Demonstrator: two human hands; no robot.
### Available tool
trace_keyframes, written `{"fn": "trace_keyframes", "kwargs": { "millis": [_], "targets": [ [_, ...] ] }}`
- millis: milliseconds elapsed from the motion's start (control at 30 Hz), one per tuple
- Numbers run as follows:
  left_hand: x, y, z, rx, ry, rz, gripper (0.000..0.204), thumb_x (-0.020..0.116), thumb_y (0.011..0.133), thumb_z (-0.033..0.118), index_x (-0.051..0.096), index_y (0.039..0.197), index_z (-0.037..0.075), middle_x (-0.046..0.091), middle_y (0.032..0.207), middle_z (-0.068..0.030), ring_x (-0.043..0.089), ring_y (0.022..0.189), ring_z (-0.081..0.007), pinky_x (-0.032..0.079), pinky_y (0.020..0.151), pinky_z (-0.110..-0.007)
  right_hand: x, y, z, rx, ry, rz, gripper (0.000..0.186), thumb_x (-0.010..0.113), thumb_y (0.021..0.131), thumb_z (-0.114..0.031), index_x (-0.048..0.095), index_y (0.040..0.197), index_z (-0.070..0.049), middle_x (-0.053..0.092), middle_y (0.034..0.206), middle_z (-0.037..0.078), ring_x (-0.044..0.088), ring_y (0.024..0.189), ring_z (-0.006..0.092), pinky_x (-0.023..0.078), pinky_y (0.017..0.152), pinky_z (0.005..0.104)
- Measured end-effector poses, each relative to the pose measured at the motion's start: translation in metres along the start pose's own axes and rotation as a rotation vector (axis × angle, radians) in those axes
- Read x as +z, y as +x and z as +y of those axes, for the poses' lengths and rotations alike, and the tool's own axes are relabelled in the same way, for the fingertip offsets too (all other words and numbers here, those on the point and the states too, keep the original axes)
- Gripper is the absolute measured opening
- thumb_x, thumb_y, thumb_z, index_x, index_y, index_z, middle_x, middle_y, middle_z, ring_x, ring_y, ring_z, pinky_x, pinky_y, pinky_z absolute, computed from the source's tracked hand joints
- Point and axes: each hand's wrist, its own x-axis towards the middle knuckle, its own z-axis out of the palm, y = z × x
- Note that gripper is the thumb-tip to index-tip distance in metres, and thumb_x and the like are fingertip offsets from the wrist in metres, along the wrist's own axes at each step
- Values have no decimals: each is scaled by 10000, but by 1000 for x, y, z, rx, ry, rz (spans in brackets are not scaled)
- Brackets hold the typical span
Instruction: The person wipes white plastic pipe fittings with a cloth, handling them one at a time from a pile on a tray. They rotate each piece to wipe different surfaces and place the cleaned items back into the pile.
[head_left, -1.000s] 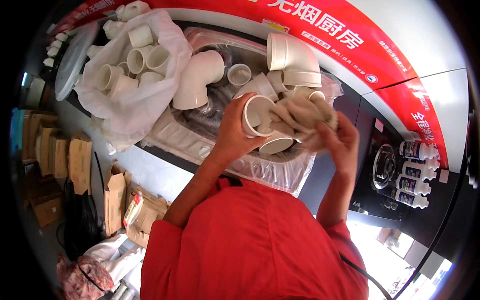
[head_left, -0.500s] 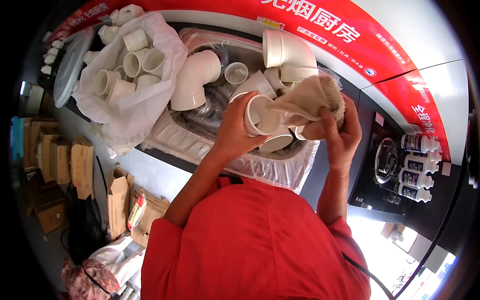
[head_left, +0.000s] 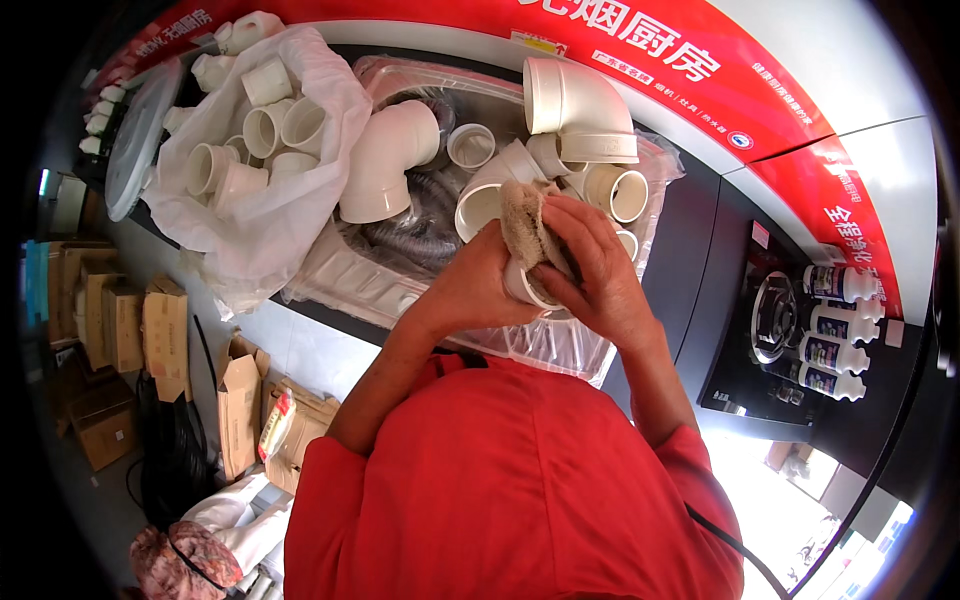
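My left hand (head_left: pixel 475 285) is closed around a white plastic pipe fitting (head_left: pixel 526 288), held in front of my chest. Most of the fitting is hidden by my hands and the cloth; its pale rim shows below. With bent fingers my right hand (head_left: pixel 597 268) grips a beige rag (head_left: pixel 527 222) and presses it against the fitting's opening. Just beyond the hands, white pipe fittings lie in a plastic-wrapped sink (head_left: pixel 390 72). Among them are a large elbow (head_left: pixel 388 165) on the left, another large elbow (head_left: pixel 570 105) at the back, and a short coupling (head_left: pixel 471 147).
Left of the sink stands a white plastic bag (head_left: pixel 335 95) full of pipe fittings. A black gas hob (head_left: pixel 735 345) with several white bottles (head_left: pixel 838 325) is on the right. Cardboard boxes (head_left: pixel 165 335) stand on the floor at the left, near a bundle of white pipes (head_left: pixel 255 535).
My right hand has moved left and nearer with the rag, which now covers the fitting's opening. The fitting has turned and come slightly closer to me in my left hand.
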Motion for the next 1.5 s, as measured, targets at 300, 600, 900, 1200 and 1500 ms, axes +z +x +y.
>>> {"fn": "trace_keyframes", "kwargs": {
  "millis": [300,600,900,1200,1500],
  "targets": [
    [7,-4,-3,84,133,100,791,801,545,174,430,1225,16,516,1147,-155,511,1071,-305,404,922,-374,20,-13,21,381,290,143,478,729,707,-60,520,1135,-24,570,1062,130,584,945,264,476,822,318],
    [8,0,2,195,308,217,736,765,536,134,457,1199,49,527,1148,-162,492,1077,-359,411,921,-420,11,-32,29,707,577,336,351,691,783,-68,562,1102,3,620,927,62,583,846,116,488,738,252],
    [2,4,2,188,299,198,761,782,528,133,456,1211,47,506,1153,-157,486,1073,-346,391,926,-402,-3,-24,12,538,392,359,286,672,778,-49,568,1044,-34,593,906,37,584,821,113,492,704,279],
    [4,3,-1,240,338,165,796,783,510,151,444,1220,29,501,1156,-159,471,1082,-350,372,941,-412,28,-29,24,524,342,311,358,699,761,-83,542,1073,-8,605,937,95,588,802,189,490,728,307],
    [2,7,-7,216,272,353,791,806,537,88,441,1238,60,491,1166,-99,506,1061,-233,426,891,-334,16,-33,40,697,675,645,183,600,860,-24,557,1037,-32,592,868,-5,547,761,58,463,670,197]
  ]
}}
